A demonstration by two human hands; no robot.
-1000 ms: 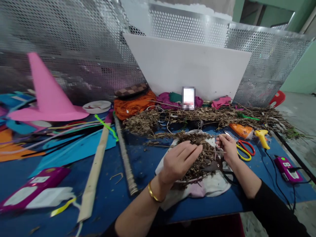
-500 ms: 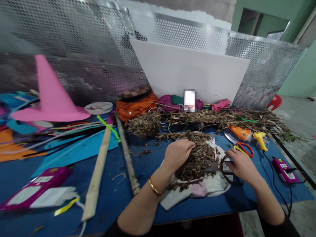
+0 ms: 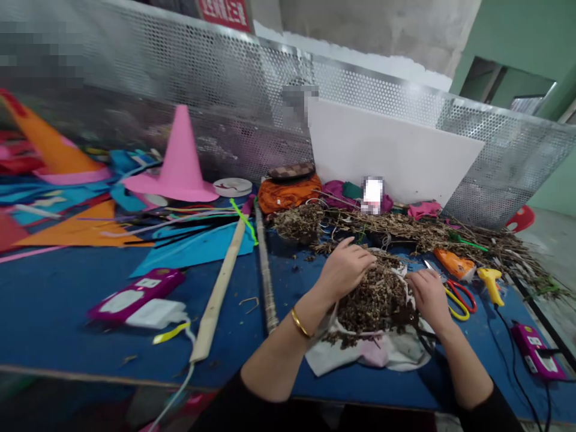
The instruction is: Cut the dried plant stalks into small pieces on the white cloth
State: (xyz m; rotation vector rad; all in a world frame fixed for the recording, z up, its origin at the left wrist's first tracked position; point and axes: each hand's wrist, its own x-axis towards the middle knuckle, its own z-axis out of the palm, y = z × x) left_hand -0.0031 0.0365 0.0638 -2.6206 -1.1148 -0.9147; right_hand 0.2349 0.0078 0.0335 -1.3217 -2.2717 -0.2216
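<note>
A heap of dry brown plant bits point(image 3: 371, 300) lies on a pale cloth point(image 3: 324, 355) near the table's front edge. My left hand point(image 3: 344, 270), with a gold bangle at the wrist, rests over the heap's upper left side, its fingers apart and nothing visible held in them. On the right side, my right hand point(image 3: 427, 297) has its fingers curled at the cloth's edge; they look pressed on the cloth. Black-handled scissors point(image 3: 425, 336) lie partly hidden below that hand, their blades by the heap.
Red and yellow scissors point(image 3: 461, 300), a yellow glue gun point(image 3: 490, 285) and a purple power strip point(image 3: 535, 354) are at right. Dry stalks point(image 3: 405, 231) lie behind. Left are sticks point(image 3: 220, 294), a pink cone hat point(image 3: 182, 162) and another power strip point(image 3: 135, 294).
The view has swung left, so the objects appear further right. My right hand has come off the black scissors' handles and onto the cloth's edge. My left hand's fingers have spread somewhat.
</note>
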